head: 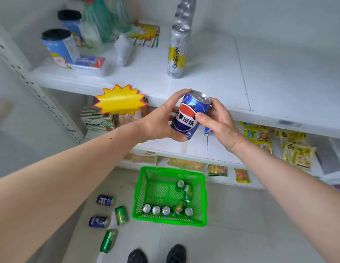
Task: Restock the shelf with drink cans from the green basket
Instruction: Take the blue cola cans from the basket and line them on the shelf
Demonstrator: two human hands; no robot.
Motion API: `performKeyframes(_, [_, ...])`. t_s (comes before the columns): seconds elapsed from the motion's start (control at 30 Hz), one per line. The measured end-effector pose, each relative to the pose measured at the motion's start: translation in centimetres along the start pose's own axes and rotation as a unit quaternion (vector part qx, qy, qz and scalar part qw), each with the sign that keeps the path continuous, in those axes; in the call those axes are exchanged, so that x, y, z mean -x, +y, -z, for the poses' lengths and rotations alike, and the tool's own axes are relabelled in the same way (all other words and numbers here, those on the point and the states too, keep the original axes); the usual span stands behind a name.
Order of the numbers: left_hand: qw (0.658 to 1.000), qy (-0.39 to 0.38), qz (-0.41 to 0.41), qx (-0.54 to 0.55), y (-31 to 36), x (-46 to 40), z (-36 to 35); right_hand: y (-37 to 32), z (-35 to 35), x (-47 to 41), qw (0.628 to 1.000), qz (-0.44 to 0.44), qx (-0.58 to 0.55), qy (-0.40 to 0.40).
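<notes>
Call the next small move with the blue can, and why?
Probably lift the blue can up and forward, setting it upright on the white shelf beside the silver cans. Both the left hand and right hand grip it just below that shelf's edge, where bare space shows.

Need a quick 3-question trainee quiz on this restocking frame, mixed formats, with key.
1. True or false: the blue can is held by both the left hand and the right hand.
2. Where does the green basket sit? A) top shelf B) floor C) lower shelf
3. Fill in: the cans lying loose on the floor, like the green can, are to the basket's ____ in the picture.

Key: 1 true; 2 B; 3 left
</notes>
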State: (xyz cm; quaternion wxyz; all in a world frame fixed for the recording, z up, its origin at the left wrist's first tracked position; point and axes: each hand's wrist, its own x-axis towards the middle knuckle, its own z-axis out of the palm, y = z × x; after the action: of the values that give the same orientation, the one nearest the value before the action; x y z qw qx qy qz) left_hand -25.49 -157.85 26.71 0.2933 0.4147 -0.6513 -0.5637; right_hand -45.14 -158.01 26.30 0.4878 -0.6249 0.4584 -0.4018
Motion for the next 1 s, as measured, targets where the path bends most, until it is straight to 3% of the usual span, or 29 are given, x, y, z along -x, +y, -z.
performKeyframes(0.33, [0.99, 0.101, -0.083, -0.053, 7.0, -6.3, -1.7, -4.8, 6.5, -3.3, 0.998, 0.024, -0.002, 0.06])
performKeyframes(0.67, [0.962, 0.264, -0.058, -0.041, 2.6, -16.6, -4.3, 1.2, 10.5, -11.7, 0.996, -0.008, -0.033, 0.082])
performKeyframes(1.0, [0.922, 0.382, -0.045, -0.057, -0.9, -22.1, -2.1, 3.0, 11.5, -18.3, 0.999, 0.03, -0.024, 0.012])
